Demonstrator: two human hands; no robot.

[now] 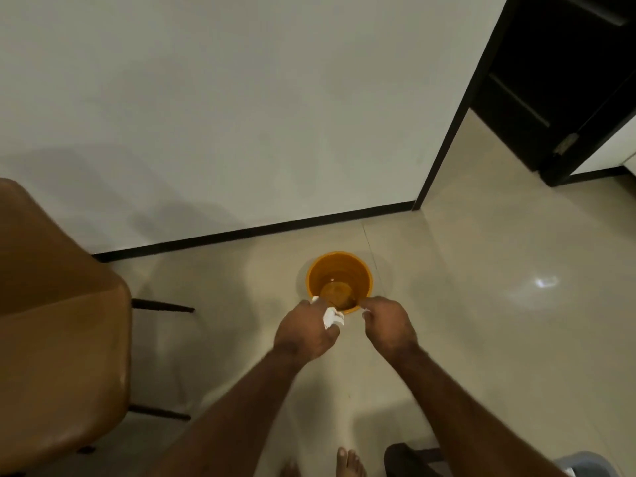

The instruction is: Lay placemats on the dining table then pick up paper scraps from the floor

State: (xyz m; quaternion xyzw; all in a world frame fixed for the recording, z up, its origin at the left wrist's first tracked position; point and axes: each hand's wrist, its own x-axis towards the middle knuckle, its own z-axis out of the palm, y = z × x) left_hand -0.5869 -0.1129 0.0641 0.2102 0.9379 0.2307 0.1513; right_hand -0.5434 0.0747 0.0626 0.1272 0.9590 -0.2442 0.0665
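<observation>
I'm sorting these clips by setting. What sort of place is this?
Probably a room in a home, perhaps a dining area: glossy tiled floor, a brown chair by a plain wall, a dark door, and bare feet near an orange bin.

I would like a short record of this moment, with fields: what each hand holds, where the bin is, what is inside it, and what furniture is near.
left hand: left hand closed on crumpled white paper scraps
right hand: right hand closed, a small white bit shows at its fingers
bin: orange bin on the tiled floor, near the wall's black baseboard
hands and bin: both held above the bin's near rim
bin contents: no paper visible inside
furniture: brown chair to the left
</observation>
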